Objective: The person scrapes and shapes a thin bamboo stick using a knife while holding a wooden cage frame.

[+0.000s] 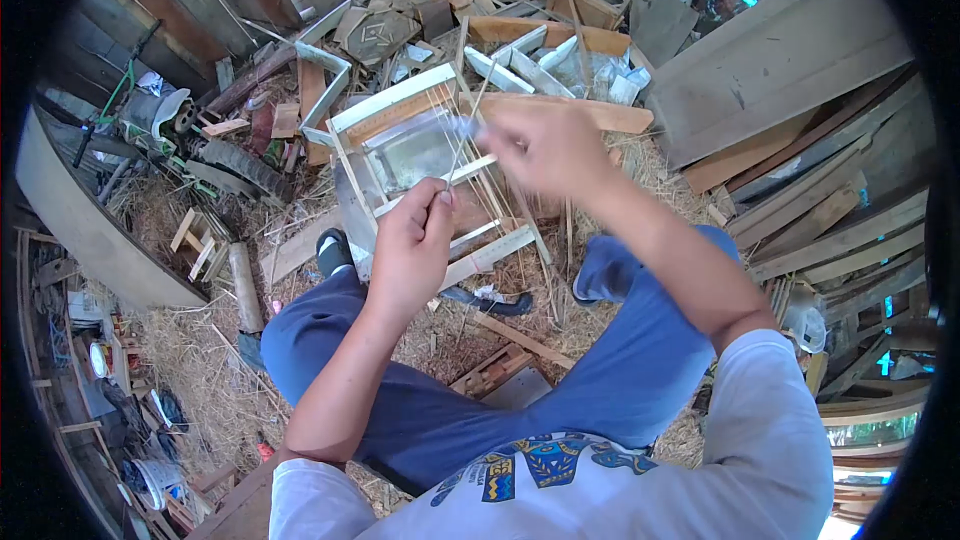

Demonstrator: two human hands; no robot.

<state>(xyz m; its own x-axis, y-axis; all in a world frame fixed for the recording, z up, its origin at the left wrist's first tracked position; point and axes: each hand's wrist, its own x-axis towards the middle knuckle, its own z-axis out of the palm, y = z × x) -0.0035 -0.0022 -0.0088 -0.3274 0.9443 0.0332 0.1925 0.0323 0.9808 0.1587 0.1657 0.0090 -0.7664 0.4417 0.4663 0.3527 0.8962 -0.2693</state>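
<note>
- In front of the person, between the two feet, a wooden frame (pixel 393 98) lies tilted on the straw-covered floor (pixel 200 360), probably put there to be close to both hands.
- Above the frame, the left hand (pixel 411 245) pinches a thin stick (pixel 458 154) between thumb and curled fingers. The grip sits near the stick's lower end, which seems meant to steady it while leaving most of its length free.
- The stick slants upward from that grip, over the frame, toward the right hand.
- The right hand (pixel 553 152) is raised beside the stick, fingers bent. It is blurred, so I cannot tell whether it grips anything or touches the stick; a pale smear by its fingertips is too unclear to name.
- Blue trousers (pixel 640 340) show the knees spread wide, likely to give the forearms room.
- Beyond the frame, scrap wood (pixel 590 40) lies heaped loosely, as if pushed aside to leave working space.
- Large boards (pixel 780 65) lean at the right, perhaps stacked that way to save floor.
</note>
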